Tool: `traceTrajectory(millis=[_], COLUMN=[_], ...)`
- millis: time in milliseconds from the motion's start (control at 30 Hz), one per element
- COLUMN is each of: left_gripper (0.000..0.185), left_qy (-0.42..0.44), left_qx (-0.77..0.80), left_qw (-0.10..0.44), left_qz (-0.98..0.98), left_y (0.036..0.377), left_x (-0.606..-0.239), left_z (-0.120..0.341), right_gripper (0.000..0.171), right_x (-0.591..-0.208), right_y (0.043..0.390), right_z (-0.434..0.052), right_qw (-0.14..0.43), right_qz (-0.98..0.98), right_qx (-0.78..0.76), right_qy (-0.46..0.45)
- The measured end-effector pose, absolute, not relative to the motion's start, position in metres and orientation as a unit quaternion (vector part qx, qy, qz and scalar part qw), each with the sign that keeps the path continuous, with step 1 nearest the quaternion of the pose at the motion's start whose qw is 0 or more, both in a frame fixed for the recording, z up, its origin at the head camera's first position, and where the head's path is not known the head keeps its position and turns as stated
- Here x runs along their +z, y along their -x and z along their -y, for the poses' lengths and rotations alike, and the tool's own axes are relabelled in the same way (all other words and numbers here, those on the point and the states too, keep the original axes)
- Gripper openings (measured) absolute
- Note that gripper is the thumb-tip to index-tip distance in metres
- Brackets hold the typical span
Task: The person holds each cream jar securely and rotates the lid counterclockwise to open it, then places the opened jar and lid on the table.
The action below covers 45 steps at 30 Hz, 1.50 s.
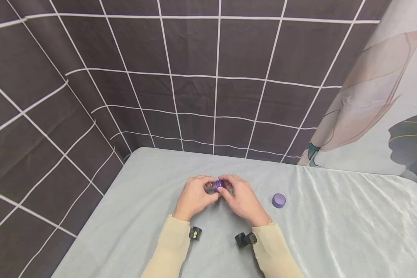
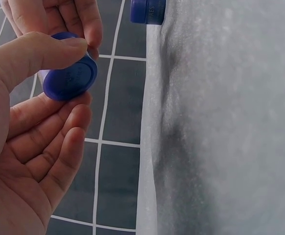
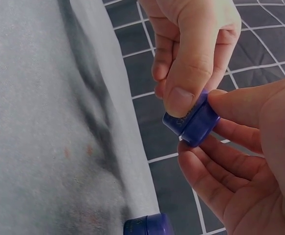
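Observation:
Both hands meet over the table around one small purple jar, tilted on its side. With thumb and fingertips, my left hand pinches the lettered end; in the left wrist view its thumb lies over the round flat face of the jar. My right hand grips the smooth, lid-like end, thumb on one side and fingers on the other, as the right wrist view shows of the jar. A thin pale line shows at the seam between the two parts. Fingers hide some of it.
A second purple jar stands on the table to the right of my right hand. Pale, wrinkled cloth covers the table. Behind and to the left hangs a dark curtain with white grid lines; a leaf-patterned cloth hangs at the right.

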<state>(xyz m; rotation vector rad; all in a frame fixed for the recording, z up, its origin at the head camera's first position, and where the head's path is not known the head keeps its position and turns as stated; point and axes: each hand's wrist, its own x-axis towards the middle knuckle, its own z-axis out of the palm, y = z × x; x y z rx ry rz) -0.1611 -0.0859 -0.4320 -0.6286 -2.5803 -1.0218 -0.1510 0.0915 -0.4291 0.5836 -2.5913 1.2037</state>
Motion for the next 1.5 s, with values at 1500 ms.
traceTrajectory(millis=[1500], left_gripper=[0.025], left_qy=[0.223], left_qx=[-0.343], left_qw=[0.137], left_qz=[0.902], left_y=[0.1618], left_x=[-0.4363], left_z=[0.0842], right_gripper=[0.039], right_x=[-0.4278], right_y=[0.1471], right_z=[-0.0921], right_qw=[0.081], right_qz=[0.882], right_qx=[0.426], right_qy=[-0.182])
